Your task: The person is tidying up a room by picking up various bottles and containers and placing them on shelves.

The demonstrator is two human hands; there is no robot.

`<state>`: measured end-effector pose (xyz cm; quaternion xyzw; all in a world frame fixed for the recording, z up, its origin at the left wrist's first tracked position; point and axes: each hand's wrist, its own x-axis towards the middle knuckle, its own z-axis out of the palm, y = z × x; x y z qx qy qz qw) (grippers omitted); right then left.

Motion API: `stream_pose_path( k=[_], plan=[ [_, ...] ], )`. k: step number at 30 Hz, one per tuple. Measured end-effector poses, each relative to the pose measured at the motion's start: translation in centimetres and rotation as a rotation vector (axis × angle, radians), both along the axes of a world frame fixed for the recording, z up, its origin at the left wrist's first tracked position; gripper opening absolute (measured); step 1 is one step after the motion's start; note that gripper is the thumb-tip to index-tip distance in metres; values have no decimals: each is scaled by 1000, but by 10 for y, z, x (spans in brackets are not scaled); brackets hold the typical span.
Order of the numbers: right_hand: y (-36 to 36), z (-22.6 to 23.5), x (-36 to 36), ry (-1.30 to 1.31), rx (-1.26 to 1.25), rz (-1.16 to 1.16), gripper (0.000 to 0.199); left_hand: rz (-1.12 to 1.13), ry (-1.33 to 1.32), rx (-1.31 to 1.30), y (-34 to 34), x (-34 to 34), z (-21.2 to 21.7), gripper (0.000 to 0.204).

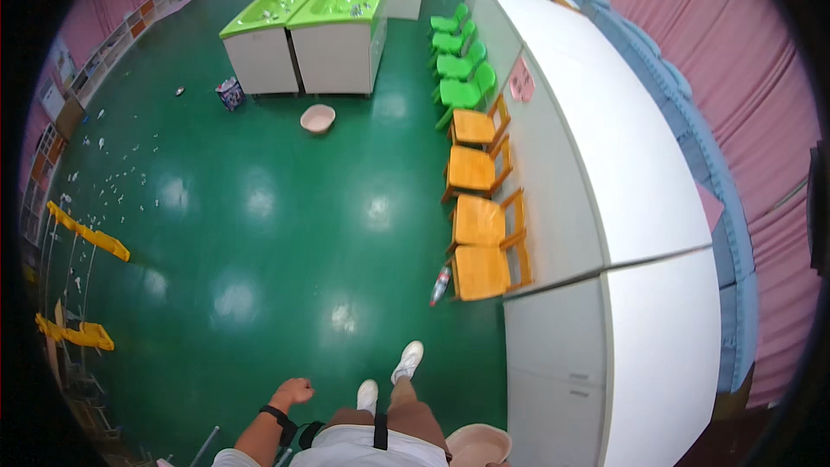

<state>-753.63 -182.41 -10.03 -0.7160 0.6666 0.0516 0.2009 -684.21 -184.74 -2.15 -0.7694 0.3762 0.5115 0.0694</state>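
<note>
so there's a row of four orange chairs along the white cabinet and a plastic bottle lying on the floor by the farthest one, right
Not quite. In the head view the bottle lies by the nearest of the four orange chairs, not the farthest. The chairs do stand in a row along the white cabinet.

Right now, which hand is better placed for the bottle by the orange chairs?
Probably left: the left hand is a bare fist, holding nothing; the right hand is out of view, with a pink basin at that side.
</note>
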Motion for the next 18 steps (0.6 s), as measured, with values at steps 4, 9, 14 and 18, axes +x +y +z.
stream_pose_path(
  k=[4,9,14,18],
  plan=[
    [-161,1,26,-314,193,-380,19,238,-54,23,-36,23,2,28],
    [-327,42,135,-459,102,-622,38,361,20,-52,-89,38,-10,24],
    [-455,55,235,-631,319,-596,38,630,119,-145,-123,67,-29,22],
    [-530,81,364,-880,394,-541,48,703,199,-100,-123,119,-58,23]
  ],
)
